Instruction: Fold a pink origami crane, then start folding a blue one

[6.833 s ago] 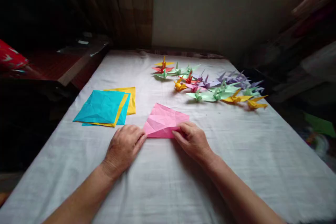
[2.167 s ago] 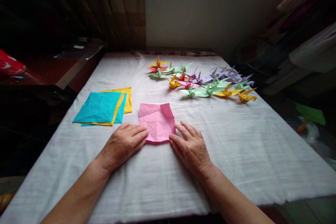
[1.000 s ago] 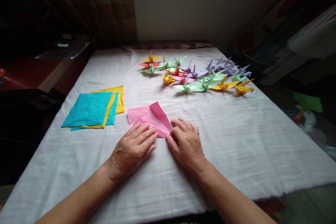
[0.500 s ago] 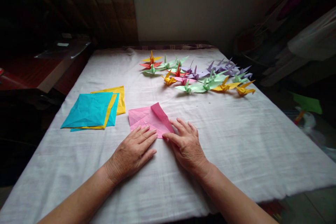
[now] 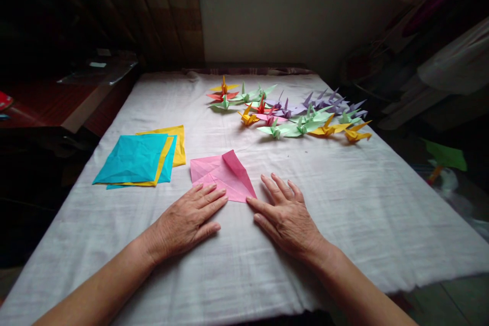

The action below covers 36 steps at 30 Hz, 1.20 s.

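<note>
A pink paper sheet [image 5: 222, 175], creased and folded over along its right side, lies on the white cloth [image 5: 344, 204] in front of me. My left hand [image 5: 187, 219] rests flat with fingers stretched out, its fingertips on the paper's lower left edge. My right hand [image 5: 286, 214] lies flat with fingers spread just right of the paper, the index fingertip at its lower right corner. Neither hand grips anything.
A stack of blue and yellow paper squares [image 5: 143, 158] lies to the left. Several folded paper cranes [image 5: 290, 112] in green, purple, yellow, red and pink sit at the back. A dark wooden ledge [image 5: 76, 107] borders the left side; the cloth's edge drops off at right.
My right hand has slid right and back off the folded paper and spread its fingers. My left hand stays flat at the paper's lower left. The paper keeps its fold.
</note>
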Motion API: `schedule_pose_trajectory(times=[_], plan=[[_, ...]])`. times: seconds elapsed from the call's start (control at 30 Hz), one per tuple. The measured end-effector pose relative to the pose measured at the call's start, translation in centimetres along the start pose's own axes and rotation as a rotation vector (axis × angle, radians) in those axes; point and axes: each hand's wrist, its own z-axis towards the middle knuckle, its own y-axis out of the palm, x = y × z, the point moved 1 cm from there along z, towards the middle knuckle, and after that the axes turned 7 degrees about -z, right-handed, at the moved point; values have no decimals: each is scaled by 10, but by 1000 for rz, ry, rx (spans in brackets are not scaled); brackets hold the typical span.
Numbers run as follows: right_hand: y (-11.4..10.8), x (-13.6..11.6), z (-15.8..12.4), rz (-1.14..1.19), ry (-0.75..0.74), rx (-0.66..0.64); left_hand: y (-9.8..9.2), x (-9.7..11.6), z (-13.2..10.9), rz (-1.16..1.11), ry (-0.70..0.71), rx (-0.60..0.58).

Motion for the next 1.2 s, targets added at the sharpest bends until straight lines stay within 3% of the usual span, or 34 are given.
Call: schedule_pose_trajectory(times=[0.4, 0.5, 0.7, 0.87, 0.97, 1.07, 1.2], plan=[[4, 3, -2, 33, 14, 9, -23, -27, -46, 105, -89, 73], [4, 3, -2, 44, 13, 15, -25, -29, -40, 101, -132, 143], [3, 2, -1, 59, -1, -9, -12, -28, -1, 107, -289, 418], [2, 2, -1, 60, 3, -16, -7, -19, 15, 8, -360, 532], [2, 1, -1, 67, 18, -16, -13, -11, 13, 47, -321, 576], [1, 2, 3, 71, 38, -30, -20, -7, 8, 125, -179, 578], [-5, 5, 15, 45, 25, -102, -23, -6, -1, 89, 48, 444]])
